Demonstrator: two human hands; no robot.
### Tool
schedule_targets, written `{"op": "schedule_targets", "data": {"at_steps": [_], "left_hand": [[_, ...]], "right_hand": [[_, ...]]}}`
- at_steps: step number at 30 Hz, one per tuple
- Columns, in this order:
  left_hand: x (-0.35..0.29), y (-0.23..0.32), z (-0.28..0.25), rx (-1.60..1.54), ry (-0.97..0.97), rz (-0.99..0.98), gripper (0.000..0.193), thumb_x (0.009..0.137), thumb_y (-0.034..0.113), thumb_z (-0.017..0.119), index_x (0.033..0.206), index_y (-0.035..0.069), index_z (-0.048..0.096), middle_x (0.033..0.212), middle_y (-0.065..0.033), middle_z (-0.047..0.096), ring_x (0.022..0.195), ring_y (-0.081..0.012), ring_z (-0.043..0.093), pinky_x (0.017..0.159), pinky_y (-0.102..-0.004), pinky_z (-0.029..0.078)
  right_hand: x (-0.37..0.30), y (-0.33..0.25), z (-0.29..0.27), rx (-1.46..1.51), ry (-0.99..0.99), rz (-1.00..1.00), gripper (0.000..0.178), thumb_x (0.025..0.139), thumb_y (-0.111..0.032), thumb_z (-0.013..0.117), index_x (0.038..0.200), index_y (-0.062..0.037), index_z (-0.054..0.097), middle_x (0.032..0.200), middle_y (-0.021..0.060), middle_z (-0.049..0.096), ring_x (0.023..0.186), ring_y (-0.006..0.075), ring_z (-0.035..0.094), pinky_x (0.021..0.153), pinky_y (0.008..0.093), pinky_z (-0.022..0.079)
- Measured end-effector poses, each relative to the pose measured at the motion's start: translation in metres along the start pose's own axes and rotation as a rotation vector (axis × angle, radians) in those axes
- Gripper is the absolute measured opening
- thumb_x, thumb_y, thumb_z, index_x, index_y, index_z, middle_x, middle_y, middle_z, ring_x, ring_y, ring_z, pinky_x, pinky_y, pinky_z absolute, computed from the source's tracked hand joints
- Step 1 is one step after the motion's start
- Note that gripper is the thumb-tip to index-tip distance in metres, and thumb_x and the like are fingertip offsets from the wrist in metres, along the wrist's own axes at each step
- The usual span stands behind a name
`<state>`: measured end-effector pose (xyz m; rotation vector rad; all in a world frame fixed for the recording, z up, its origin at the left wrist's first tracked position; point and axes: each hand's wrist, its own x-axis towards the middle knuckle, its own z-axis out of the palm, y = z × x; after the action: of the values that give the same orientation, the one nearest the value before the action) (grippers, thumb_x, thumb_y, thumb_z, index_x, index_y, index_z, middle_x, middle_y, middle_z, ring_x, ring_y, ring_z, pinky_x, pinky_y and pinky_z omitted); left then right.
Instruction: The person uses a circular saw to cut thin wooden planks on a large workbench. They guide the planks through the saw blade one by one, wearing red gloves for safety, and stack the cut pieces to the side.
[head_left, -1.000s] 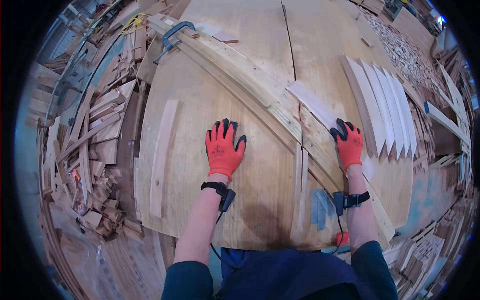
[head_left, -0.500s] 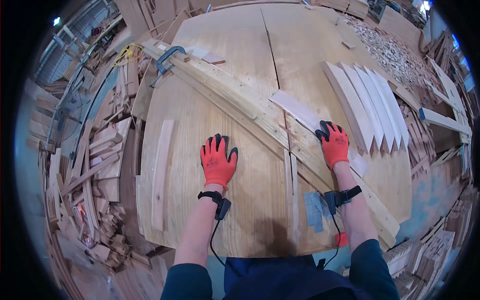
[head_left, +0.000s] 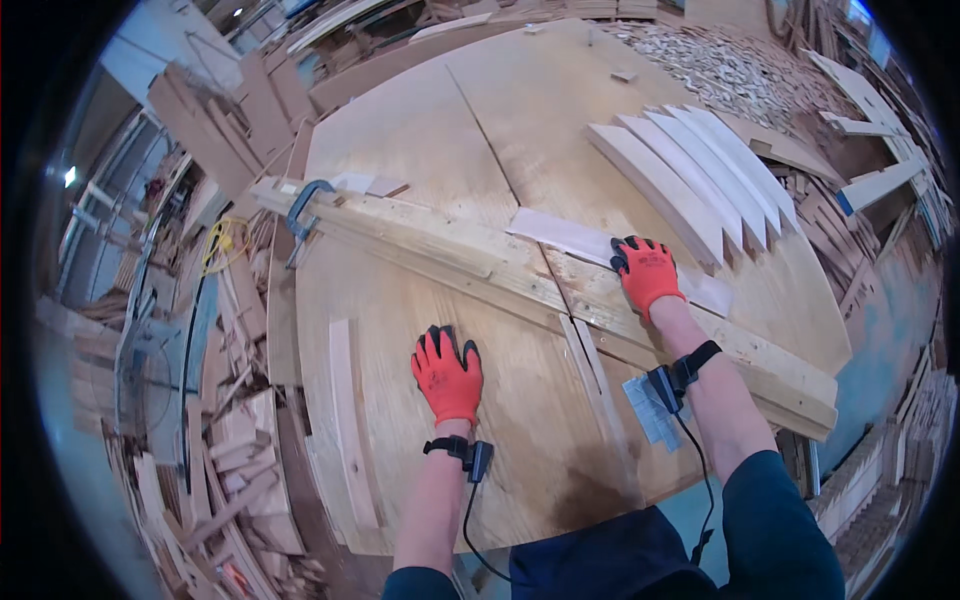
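My left hand (head_left: 447, 382), in a red glove with black fingertips, lies flat on the large wooden panel (head_left: 440, 290), fingers spread, holding nothing. My right hand (head_left: 648, 275), gloved alike, is closed over a pale, slightly curved wooden piece (head_left: 562, 234), thumb at its near edge and fingers toward its far edge. That piece lies along a long timber beam (head_left: 420, 235) crossing the panel diagonally. A blue clamp (head_left: 303, 207) grips the beam at its far left end. Left of my left hand rests a narrow wooden strip (head_left: 350, 425).
Several pale curved pieces with pointed ends (head_left: 690, 180) lie side by side at the far right of the panel. Blue tape patches (head_left: 652, 410) stick near its front edge. Stacked offcuts (head_left: 245, 480) crowd the left; wood scraps (head_left: 700, 75) heap beyond the far right.
The view has turned and shifted, so the panel and beam appear rotated. My right hand still rests on the pale piece, and my left hand stays flat on the panel.
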<state>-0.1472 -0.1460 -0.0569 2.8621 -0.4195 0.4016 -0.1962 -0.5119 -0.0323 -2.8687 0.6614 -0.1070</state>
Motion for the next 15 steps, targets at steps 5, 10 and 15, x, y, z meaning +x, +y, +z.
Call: {"op": "schedule_targets", "data": {"at_steps": [5, 10, 15], "left_hand": [[0.042, -0.018, 0.013, 0.007, 0.008, -0.003, 0.057, 0.092, 0.035, 0.064, 0.139, 0.004, 0.056, 0.148, -0.0205, 0.049, 0.141, -0.0395, 0.038, 0.119, -0.0519, 0.025], [0.086, -0.009, 0.012, -0.033, -0.004, 0.061, 0.053, 0.089, 0.027, 0.067, 0.135, 0.003, 0.058, 0.141, -0.0210, 0.054, 0.132, -0.0395, 0.047, 0.113, -0.0503, 0.033], [0.116, -0.016, 0.021, -0.125, 0.031, 0.100, 0.042, 0.089, 0.019, 0.065, 0.126, -0.001, 0.061, 0.133, -0.0255, 0.058, 0.127, -0.0412, 0.051, 0.108, -0.0505, 0.039]], "right_hand": [[0.041, -0.027, 0.005, 0.008, -0.010, -0.004, 0.041, 0.096, -0.032, 0.063, 0.136, -0.0221, 0.063, 0.137, 0.0085, 0.059, 0.129, 0.0306, 0.052, 0.111, 0.0471, 0.038], [0.080, -0.020, 0.021, 0.046, 0.120, -0.001, 0.031, 0.090, -0.024, 0.065, 0.120, -0.0158, 0.070, 0.120, 0.0111, 0.066, 0.118, 0.0329, 0.060, 0.102, 0.0458, 0.046], [0.121, -0.036, 0.033, -0.129, 0.108, -0.032, 0.022, 0.093, -0.025, 0.057, 0.109, -0.0192, 0.070, 0.112, 0.0074, 0.070, 0.110, 0.0280, 0.066, 0.093, 0.0485, 0.050]]}}
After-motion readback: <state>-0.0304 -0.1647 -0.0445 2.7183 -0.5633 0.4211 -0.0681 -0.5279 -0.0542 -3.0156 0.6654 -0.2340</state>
